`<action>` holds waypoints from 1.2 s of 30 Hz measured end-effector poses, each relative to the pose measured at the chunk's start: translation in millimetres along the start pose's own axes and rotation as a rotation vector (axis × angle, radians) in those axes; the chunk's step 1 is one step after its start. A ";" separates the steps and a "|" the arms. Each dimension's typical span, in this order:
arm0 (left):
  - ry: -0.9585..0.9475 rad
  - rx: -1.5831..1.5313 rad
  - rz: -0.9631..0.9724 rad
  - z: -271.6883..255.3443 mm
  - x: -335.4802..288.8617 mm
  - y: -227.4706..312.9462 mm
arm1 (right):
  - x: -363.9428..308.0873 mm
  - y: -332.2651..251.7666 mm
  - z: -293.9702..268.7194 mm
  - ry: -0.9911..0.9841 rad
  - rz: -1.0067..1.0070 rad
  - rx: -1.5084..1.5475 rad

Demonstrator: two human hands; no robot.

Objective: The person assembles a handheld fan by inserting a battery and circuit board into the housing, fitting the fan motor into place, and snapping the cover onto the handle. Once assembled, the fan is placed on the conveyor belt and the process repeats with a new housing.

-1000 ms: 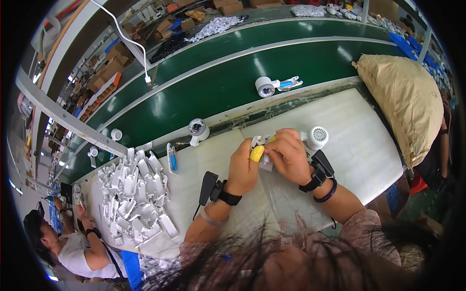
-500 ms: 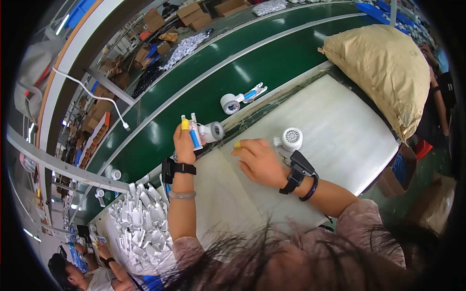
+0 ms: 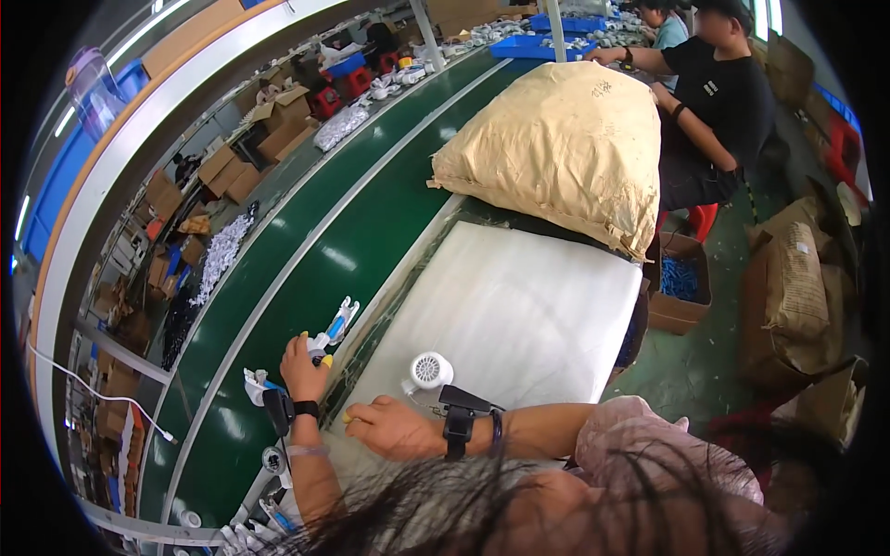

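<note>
My left hand (image 3: 304, 372) reaches over the green belt, fingers bent round the round head of a white handheld fan part, which they mostly hide. Its frame with a blue battery (image 3: 339, 321) sticks out past the fingers. Another white fan part with a blue battery (image 3: 255, 385) lies on the belt, left of that hand. Over the pale foam mat (image 3: 514, 278) hangs my right hand (image 3: 397, 428), fingers loosely bent with nothing visible in them. Beyond it a white fan head with a round grille (image 3: 429, 370) rests on the mat. Both hands wear a yellow finger cover.
A large tan sack (image 3: 556, 148) stands at the mat's far end. White fan parts (image 3: 264, 473) lie at the lower left. On the floor at right is a carton of blue pieces (image 3: 680, 283). A person in black (image 3: 723, 102) works beyond the sack. A white cable (image 3: 102, 397) hangs at left.
My view has turned right. The left hand has let go of one fan part, now on the belt, and taken hold of the other one there. My right hand stays over the mat.
</note>
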State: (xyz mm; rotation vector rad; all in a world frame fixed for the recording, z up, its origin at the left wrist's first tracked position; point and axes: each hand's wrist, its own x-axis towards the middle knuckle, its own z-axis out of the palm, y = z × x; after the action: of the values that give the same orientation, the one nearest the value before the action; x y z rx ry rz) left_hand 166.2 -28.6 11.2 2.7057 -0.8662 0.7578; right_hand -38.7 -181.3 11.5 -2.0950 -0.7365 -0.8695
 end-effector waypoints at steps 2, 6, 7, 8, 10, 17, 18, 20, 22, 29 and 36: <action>-0.237 -0.029 -0.141 8.9 6.8 -3.7 | 1.5 1.5 -2.1 -0.041 0.043 -0.018; -0.260 0.020 -0.269 -6.9 14.7 7.8 | 6.8 -1.4 -14.8 -0.016 0.129 -0.056; -0.220 -0.079 -0.222 -5.4 11.1 -1.8 | 7.1 0.3 -14.6 -0.015 0.129 -0.055; -0.220 -0.076 -0.223 -9.8 4.0 -3.0 | 7.0 3.0 -12.9 0.000 0.157 -0.029; -0.129 -0.434 -0.276 -26.2 -14.3 -4.1 | 7.2 4.3 -10.3 0.013 0.181 0.008; -0.228 -1.015 -0.457 -106.9 -82.1 60.5 | 9.2 19.4 2.1 0.041 0.671 0.513; -0.273 -1.079 -0.454 -114.8 -86.5 74.2 | 7.5 25.3 0.5 0.029 0.706 0.606; -0.310 -1.103 -0.425 -124.4 -104.3 88.4 | 8.9 28.5 -2.2 -0.103 0.768 0.685; -0.348 -1.139 -0.388 -133.8 -115.1 93.1 | 13.6 20.1 -9.0 -0.111 0.890 1.079; -0.038 -0.924 -0.330 -126.9 -132.1 92.9 | 21.9 6.4 -28.8 -0.272 0.773 1.142; -0.379 -1.423 -0.289 -122.9 -131.8 86.7 | 28.9 -11.1 -48.8 -0.683 0.518 1.265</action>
State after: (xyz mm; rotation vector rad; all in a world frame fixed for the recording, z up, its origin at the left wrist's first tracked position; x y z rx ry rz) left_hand -27.2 6.4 48.7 1.5625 -0.6303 -0.3926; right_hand -45.8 -207.6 62.4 -1.2132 -0.7147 0.5714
